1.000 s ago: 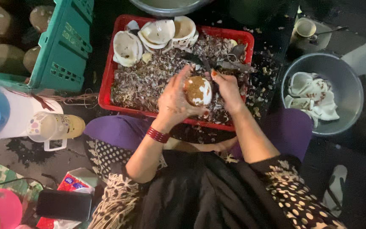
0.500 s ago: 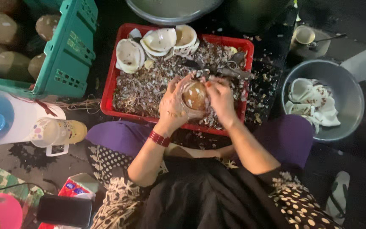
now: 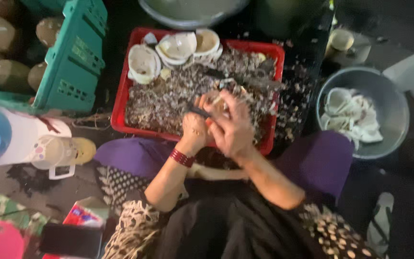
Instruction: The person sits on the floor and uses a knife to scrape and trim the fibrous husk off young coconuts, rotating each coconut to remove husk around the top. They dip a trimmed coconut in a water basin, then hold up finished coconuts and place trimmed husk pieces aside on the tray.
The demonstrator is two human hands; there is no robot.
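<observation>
my left hand (image 3: 193, 130) and right hand (image 3: 233, 128) close together around the coconut piece (image 3: 219, 103) over the red tray (image 3: 120, 103), metal bowl (image 3: 389, 103) at three o'clock; i'd best grip firmly and scrape away from my fingers.

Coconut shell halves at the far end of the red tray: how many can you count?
3: one at the far left, one in the middle, one to its right. Others may lie buried among the brown peelings.

Dim scene, soft overhead light, heavy motion blur, dark shadowed edges
</observation>
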